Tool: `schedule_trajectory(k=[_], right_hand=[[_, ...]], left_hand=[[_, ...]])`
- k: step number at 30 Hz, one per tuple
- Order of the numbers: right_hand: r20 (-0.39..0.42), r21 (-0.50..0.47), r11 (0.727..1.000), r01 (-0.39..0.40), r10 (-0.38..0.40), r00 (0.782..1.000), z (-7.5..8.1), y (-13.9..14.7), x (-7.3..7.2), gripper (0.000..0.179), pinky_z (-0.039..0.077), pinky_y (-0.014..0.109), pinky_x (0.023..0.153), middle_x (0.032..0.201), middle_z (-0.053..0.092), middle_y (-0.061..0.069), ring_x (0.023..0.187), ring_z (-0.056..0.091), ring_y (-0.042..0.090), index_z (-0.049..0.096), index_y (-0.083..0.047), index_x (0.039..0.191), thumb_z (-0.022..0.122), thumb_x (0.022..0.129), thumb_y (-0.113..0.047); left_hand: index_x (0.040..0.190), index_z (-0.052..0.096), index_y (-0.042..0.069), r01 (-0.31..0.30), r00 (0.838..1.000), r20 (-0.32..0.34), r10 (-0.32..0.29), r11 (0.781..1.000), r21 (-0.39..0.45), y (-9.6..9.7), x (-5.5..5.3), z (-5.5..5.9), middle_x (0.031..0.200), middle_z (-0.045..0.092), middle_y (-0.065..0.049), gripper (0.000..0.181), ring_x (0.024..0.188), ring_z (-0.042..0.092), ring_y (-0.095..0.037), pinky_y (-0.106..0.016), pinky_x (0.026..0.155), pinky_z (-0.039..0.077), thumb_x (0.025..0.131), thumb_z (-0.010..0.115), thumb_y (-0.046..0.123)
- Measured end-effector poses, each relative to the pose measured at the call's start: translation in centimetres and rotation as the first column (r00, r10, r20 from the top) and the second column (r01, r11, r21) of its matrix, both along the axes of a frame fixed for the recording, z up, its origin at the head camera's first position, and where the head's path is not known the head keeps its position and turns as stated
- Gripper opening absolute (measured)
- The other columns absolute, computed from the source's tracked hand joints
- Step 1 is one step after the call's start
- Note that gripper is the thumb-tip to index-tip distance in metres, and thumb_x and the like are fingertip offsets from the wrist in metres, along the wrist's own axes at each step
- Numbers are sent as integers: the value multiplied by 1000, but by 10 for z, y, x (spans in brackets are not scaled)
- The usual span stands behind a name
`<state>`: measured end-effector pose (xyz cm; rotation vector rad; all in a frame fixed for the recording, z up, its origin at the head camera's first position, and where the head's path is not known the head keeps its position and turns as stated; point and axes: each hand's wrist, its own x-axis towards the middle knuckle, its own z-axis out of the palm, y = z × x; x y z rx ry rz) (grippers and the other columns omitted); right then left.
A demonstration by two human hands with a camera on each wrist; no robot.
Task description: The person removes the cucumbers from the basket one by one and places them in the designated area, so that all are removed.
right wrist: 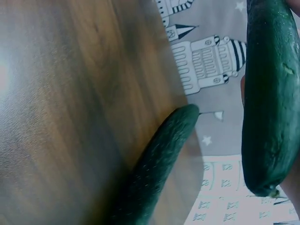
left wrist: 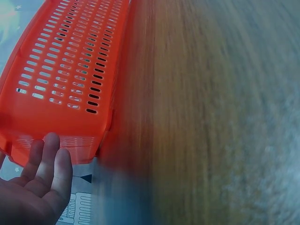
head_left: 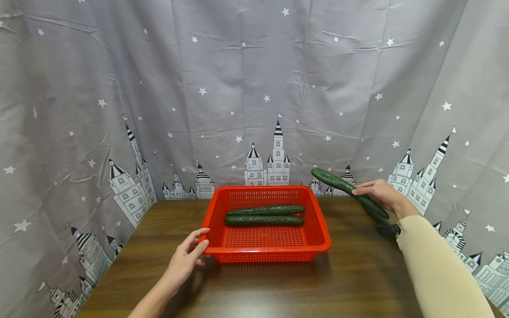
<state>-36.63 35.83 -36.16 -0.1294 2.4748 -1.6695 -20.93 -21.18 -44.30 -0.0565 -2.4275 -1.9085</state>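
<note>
A red plastic basket point(head_left: 268, 250) with slotted walls stands on the table, and two dark green cucumbers point(head_left: 264, 220) lie side by side in it. At its near left corner my left hand point(head_left: 186, 254) grips the rim; the left wrist view shows several of its fingers point(left wrist: 63, 171) by the basket's outer wall point(left wrist: 70, 89). To the right of the basket, my right hand point(head_left: 379, 194) holds another cucumber point(head_left: 332, 179) raised and tilted, its far end pointing up and left. Below that hand, one more cucumber point(right wrist: 157, 164) lies on the table, partly hidden in the head view.
The brown wooden table point(head_left: 270, 293) ends at the back against a grey curtain point(head_left: 222, 79) printed with stars and castles. A dark strap point(head_left: 391, 230) sits at the right wrist, by the pale sleeve point(head_left: 437, 265).
</note>
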Motion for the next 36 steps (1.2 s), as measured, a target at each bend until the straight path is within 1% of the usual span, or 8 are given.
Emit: schedule_trajectory(k=[7, 13, 17, 20, 24, 30, 32, 36], right_hand=[[-24, -9, 999, 33, -33, 999, -22, 17, 6, 46, 60, 32, 78, 112, 70, 4, 83, 67, 5, 63, 10, 127, 73, 92, -19], [-27, -20, 993, 115, -115, 993, -42, 26, 11, 23, 58, 26, 73, 89, 72, -15, 79, 66, 3, 77, -4, 107, 75, 90, -18], [-6, -4, 988, 153, -154, 988, -53, 29, 15, 13, 58, 29, 70, 84, 72, -16, 75, 66, 6, 81, -13, 97, 77, 89, -22], [6, 39, 984, 176, -177, 984, -61, 29, 18, 23, 59, 33, 70, 86, 72, -10, 74, 67, 12, 80, -7, 101, 78, 88, -26], [-5, 98, 973, 211, -211, 977, -71, 28, 24, 42, 58, 32, 69, 91, 71, -2, 76, 65, 13, 73, 8, 110, 79, 87, -27], [0, 127, 952, 277, -279, 960, -83, 27, 31, 42, 57, 31, 64, 83, 67, 0, 71, 63, 14, 72, 13, 105, 79, 86, -23], [0, 132, 948, 291, -294, 956, -86, 26, 33, 41, 57, 32, 63, 85, 68, 4, 69, 63, 14, 72, 15, 103, 78, 86, -22], [-45, 203, 931, 304, -302, 952, -88, 25, 34, 41, 55, 31, 64, 97, 67, 19, 73, 62, 17, 73, 15, 101, 78, 86, -23]], left_hand=[[139, 55, 17, 6, 1000, -9, -6, 1000, 0, 0, 0, -2, 115, 60, -22, 38, 89, 67, -32, -39, 71, 59, 102, 61, 22], [139, 55, 17, 6, 1000, -19, -6, 1000, 1, 0, 0, -3, 116, 60, -23, 38, 88, 68, -30, -39, 71, 59, 102, 60, 22], [139, 55, 18, 7, 1000, -21, -7, 1000, -1, 0, -1, -3, 115, 60, -22, 38, 89, 68, -32, -38, 71, 59, 102, 60, 23], [139, 55, 18, 6, 1000, -20, -6, 1000, -4, 0, -1, -3, 114, 60, -21, 38, 89, 68, -32, -39, 71, 59, 102, 61, 23], [139, 55, 18, 6, 1000, -21, -6, 1000, -3, 0, 0, -3, 114, 60, -21, 38, 89, 68, -30, -39, 71, 59, 102, 61, 23], [140, 54, 18, 9, 1000, -23, -9, 1000, 1, 0, 0, -2, 115, 61, -21, 38, 89, 68, -31, -39, 71, 59, 102, 60, 23], [140, 54, 18, 11, 1000, -21, -11, 1000, 1, 0, 0, -2, 115, 61, -21, 38, 89, 68, -31, -39, 71, 59, 102, 60, 24], [140, 54, 19, 11, 1000, -17, -11, 1000, 0, 0, 0, -2, 115, 61, -21, 39, 89, 68, -30, -38, 71, 59, 102, 60, 25]])
